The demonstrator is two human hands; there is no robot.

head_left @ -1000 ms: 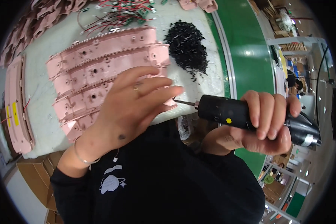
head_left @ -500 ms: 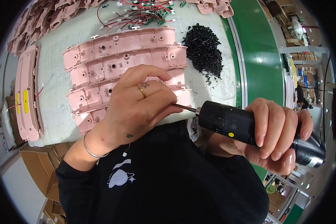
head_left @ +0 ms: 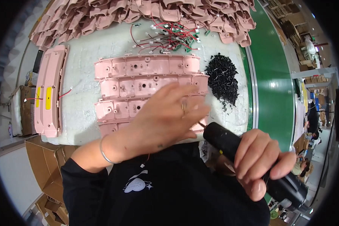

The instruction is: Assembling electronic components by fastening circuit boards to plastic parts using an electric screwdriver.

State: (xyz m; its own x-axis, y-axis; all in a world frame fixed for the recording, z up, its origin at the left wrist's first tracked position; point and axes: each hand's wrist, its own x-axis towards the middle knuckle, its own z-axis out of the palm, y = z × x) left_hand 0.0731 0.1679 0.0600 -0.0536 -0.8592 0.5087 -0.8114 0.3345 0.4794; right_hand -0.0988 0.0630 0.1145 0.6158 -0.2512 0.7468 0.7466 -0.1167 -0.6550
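My right hand (head_left: 258,162) is wrapped round a black electric screwdriver (head_left: 224,141), its bit end tilted up and left. Blurred by motion, my left hand (head_left: 164,115) hovers over the lower pink plastic housings, its fingers stretched and apart close to the bit. Nothing shows between those fingers. Several curved pink housings (head_left: 169,64) lie in a stack of rows, hollow side up, with screw posts and a dark hole in each of the upper ones. The left hand and forearm cover part of the lower rows. Right of the rows is a heap of small black screws (head_left: 222,81).
Wires with white plugs and green circuit boards (head_left: 173,35) lie tangled behind the rows. A large pile of pink housings (head_left: 132,13) lines the back. Pink pieces with yellow stickers (head_left: 49,94) stand at left. A green surface (head_left: 269,71) runs along the right; cardboard boxes (head_left: 45,162) sit lower left.
The view has shifted, showing more of the back pile. My left hand has come off the screwdriver bit and its fingers have spread. The screwdriver now slants more steeply, its rear end lower.
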